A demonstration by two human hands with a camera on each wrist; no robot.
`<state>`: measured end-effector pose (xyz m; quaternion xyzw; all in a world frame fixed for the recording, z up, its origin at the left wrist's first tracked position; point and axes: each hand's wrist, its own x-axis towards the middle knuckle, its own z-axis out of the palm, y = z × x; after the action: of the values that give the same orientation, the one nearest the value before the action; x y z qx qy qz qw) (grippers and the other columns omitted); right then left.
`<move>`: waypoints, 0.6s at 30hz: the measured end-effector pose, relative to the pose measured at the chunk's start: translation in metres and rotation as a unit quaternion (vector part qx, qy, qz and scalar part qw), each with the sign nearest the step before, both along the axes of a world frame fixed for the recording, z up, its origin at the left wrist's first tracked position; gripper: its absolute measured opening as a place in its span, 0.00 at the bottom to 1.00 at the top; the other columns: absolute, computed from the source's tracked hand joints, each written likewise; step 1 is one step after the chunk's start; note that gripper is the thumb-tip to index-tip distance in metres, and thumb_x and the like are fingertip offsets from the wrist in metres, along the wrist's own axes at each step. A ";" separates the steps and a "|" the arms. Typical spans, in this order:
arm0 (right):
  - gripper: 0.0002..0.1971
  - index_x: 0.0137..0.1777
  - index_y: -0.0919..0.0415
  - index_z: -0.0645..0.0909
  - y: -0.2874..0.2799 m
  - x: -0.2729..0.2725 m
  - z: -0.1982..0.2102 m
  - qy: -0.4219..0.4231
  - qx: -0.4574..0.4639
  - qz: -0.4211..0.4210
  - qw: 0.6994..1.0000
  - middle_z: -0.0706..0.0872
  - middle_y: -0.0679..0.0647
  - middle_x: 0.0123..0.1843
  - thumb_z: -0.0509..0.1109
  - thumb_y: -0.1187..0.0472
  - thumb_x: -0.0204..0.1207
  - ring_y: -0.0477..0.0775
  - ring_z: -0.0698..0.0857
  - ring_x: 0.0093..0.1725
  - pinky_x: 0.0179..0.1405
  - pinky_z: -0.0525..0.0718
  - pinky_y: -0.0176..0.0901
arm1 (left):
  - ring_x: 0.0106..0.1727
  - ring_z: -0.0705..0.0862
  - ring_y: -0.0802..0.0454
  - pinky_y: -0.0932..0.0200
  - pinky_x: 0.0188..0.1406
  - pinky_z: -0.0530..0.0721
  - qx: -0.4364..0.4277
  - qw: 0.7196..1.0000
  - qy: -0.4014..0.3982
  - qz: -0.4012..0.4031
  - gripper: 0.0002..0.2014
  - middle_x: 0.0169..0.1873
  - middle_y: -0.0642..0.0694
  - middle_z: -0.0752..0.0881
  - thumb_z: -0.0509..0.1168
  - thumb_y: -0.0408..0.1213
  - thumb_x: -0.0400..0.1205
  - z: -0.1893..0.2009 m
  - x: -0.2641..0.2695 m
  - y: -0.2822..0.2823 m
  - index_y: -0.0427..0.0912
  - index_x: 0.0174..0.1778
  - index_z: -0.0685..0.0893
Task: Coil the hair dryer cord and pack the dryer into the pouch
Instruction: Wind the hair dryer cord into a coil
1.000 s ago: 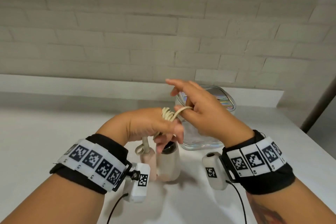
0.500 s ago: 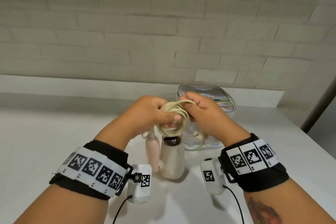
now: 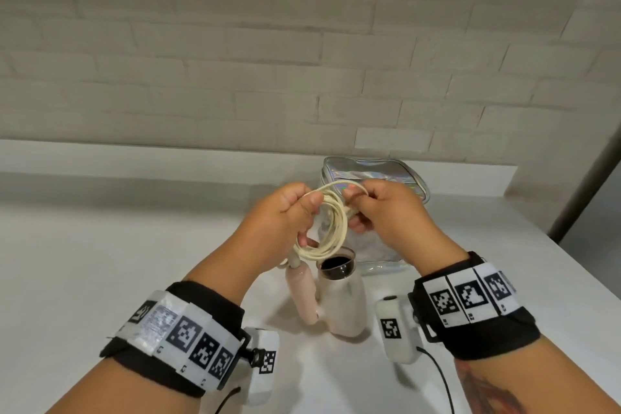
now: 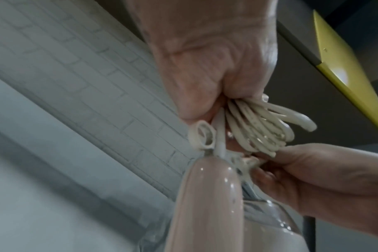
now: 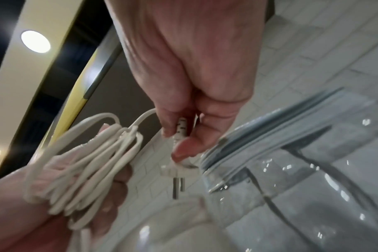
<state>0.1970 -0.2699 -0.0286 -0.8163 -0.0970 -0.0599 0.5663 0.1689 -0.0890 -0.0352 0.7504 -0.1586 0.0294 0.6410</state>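
Cord (image 3: 331,222), soft and springy, hangs coiled above the dryer (image 3: 339,299): left hand (image 3: 284,215) grips the loops, right hand (image 3: 379,208) pinches the plug (image 5: 179,163), its firmest hold.

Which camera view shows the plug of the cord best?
The right wrist view: the plug hangs from the right hand, both pins visible. The head view hides it behind that hand; the left wrist view shows only a blurred bit.
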 end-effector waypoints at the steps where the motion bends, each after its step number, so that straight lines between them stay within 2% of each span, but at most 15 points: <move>1: 0.09 0.43 0.69 0.84 0.004 0.001 -0.003 0.027 0.073 0.011 0.997 0.88 0.62 0.36 0.70 0.61 0.78 0.57 0.87 0.34 0.42 0.90 0.48 | 0.21 0.75 0.54 0.32 0.42 0.87 0.010 1.000 -0.004 0.002 0.14 0.20 0.54 0.75 0.61 0.52 0.78 -0.002 -0.001 -0.002 0.46 0.36 0.80; 3: 0.03 0.43 0.67 0.84 0.009 -0.001 -0.007 0.084 0.189 0.049 0.977 0.88 0.62 0.40 0.69 0.68 0.77 0.57 0.87 0.37 0.40 0.90 0.43 | 0.21 0.76 0.54 0.29 0.41 0.87 0.022 1.000 -0.009 0.017 0.14 0.21 0.53 0.76 0.61 0.53 0.79 -0.006 -0.002 -0.003 0.46 0.37 0.82; 5: 0.04 0.44 0.65 0.84 0.010 -0.003 -0.010 0.124 0.240 0.077 0.960 0.88 0.60 0.40 0.69 0.69 0.77 0.54 0.86 0.38 0.39 0.87 0.39 | 0.21 0.78 0.56 0.31 0.40 0.88 0.037 0.998 -0.015 0.047 0.14 0.20 0.55 0.77 0.62 0.52 0.81 -0.009 -0.001 -0.003 0.45 0.39 0.82; 7: 0.04 0.47 0.65 0.85 0.009 -0.003 -0.016 0.145 0.244 0.096 0.954 0.87 0.59 0.41 0.68 0.68 0.77 0.52 0.83 0.38 0.39 0.83 0.37 | 0.23 0.82 0.55 0.42 0.35 0.89 0.052 0.995 -0.024 0.082 0.12 0.20 0.57 0.80 0.62 0.49 0.82 -0.009 0.000 -0.001 0.48 0.38 0.82; 9: 0.06 0.51 0.67 0.84 0.008 -0.002 -0.021 0.163 0.257 0.108 0.946 0.84 0.59 0.41 0.68 0.67 0.77 0.50 0.81 0.36 0.38 0.81 0.36 | 0.28 0.86 0.50 0.58 0.24 0.81 0.070 0.991 -0.039 0.104 0.11 0.24 0.56 0.81 0.62 0.49 0.83 -0.009 0.001 0.000 0.51 0.37 0.82; 11: 0.12 0.58 0.70 0.81 0.007 -0.001 -0.023 0.177 0.293 0.125 0.931 0.83 0.58 0.40 0.68 0.67 0.77 0.48 0.80 0.33 0.35 0.81 0.35 | 0.27 0.85 0.50 0.62 0.21 0.75 0.083 0.990 -0.048 0.108 0.12 0.30 0.51 0.79 0.62 0.50 0.83 -0.009 0.004 0.000 0.50 0.35 0.81; 14: 0.19 0.63 0.73 0.79 0.004 -0.001 -0.024 0.194 0.341 0.166 0.905 0.85 0.60 0.43 0.68 0.64 0.74 0.51 0.81 0.38 0.35 0.83 0.35 | 0.22 0.80 0.53 0.57 0.24 0.76 0.064 0.994 -0.028 0.090 0.14 0.25 0.49 0.79 0.63 0.50 0.82 -0.005 0.003 -0.001 0.44 0.36 0.82; 16: 0.21 0.65 0.75 0.77 0.002 -0.002 -0.025 0.200 0.354 0.188 0.894 0.84 0.63 0.48 0.68 0.64 0.74 0.55 0.80 0.43 0.38 0.83 0.37 | 0.23 0.78 0.52 0.51 0.29 0.78 0.037 0.997 -0.004 0.066 0.16 0.25 0.50 0.80 0.64 0.49 0.82 -0.003 0.004 0.000 0.38 0.40 0.82; 18: 0.26 0.69 0.77 0.72 0.002 -0.003 -0.027 0.205 0.365 0.208 0.884 0.82 0.67 0.53 0.69 0.63 0.74 0.61 0.80 0.50 0.44 0.85 0.40 | 0.26 0.77 0.52 0.49 0.34 0.77 -0.007 0.999 0.028 0.031 0.19 0.28 0.46 0.80 0.65 0.50 0.81 -0.003 0.004 0.001 0.33 0.44 0.81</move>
<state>0.1942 -0.2683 -0.0559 -0.5066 -0.1175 0.1969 0.8312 0.1727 -0.0881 -0.0382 0.7508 -0.1170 0.0289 0.6494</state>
